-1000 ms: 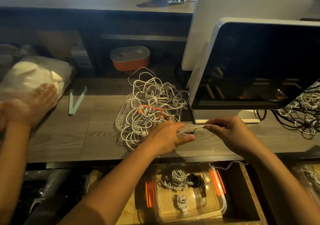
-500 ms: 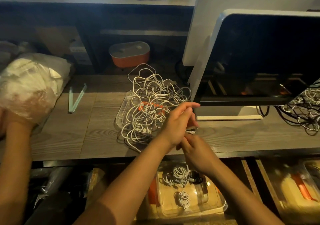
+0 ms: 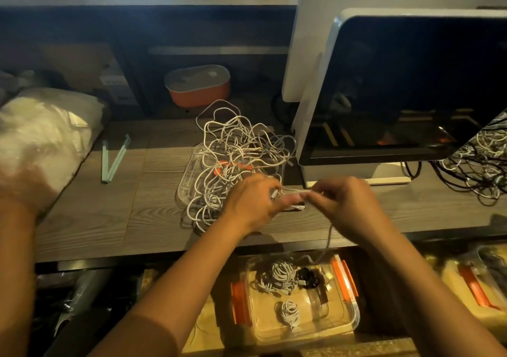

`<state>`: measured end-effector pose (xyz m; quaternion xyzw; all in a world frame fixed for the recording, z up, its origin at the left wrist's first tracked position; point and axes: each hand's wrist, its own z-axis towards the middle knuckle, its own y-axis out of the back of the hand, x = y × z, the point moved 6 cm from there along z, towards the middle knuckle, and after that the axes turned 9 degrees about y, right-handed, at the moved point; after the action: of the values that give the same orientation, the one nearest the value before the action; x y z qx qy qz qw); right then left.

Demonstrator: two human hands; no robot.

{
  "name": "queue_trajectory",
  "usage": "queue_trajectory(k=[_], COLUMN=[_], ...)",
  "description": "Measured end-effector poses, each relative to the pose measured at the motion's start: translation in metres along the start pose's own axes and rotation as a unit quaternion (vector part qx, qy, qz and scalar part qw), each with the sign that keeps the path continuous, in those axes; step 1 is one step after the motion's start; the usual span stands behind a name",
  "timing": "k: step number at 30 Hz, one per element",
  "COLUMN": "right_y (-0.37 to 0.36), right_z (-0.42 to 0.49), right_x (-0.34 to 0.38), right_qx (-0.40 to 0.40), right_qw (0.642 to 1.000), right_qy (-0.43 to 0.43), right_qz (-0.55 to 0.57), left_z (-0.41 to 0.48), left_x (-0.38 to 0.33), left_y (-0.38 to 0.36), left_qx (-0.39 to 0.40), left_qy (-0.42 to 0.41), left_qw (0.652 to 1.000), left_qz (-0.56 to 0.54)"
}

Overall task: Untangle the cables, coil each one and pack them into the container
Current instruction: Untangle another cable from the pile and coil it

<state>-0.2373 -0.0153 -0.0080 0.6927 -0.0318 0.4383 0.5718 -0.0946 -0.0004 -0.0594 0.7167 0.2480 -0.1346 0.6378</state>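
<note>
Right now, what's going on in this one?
A person's left grip and right grip each pinch one white cable, stretched between them over the desk. Just behind lies a tangled pile of white cables on a clear tray. Below the desk edge, an open container with orange clasps holds a few coiled cables, so most of the job is not yet done.

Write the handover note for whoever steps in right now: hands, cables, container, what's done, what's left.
Hands: left hand and right hand each pinch one white cable stretched between them; its tail hangs toward the container.
Cables: the tangle lies on the desk, partly over a clear tray.
Done: a few coils, white and black, in the container.
Left: coil this cable, pack it, then work through the tangle.
</note>
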Motion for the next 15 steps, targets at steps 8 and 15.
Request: queue_trajectory(k=[8, 15], right_y=[0.003, -0.044], right_z=[0.004, 0.0], right_x=[-0.025, -0.025], right_qx=[-0.071, -0.036], right_qw=[0.995, 0.971], right_qy=[-0.023, -0.091], right_qz=[0.067, 0.218], left_z=[-0.023, -0.027], left_x=[0.002, -0.022], left_y=[-0.017, 0.008], left_qx=[0.12, 0.094], left_qy=[0.095, 0.07], left_qw=[0.962, 0.754], left_qz=[-0.224, -0.646])
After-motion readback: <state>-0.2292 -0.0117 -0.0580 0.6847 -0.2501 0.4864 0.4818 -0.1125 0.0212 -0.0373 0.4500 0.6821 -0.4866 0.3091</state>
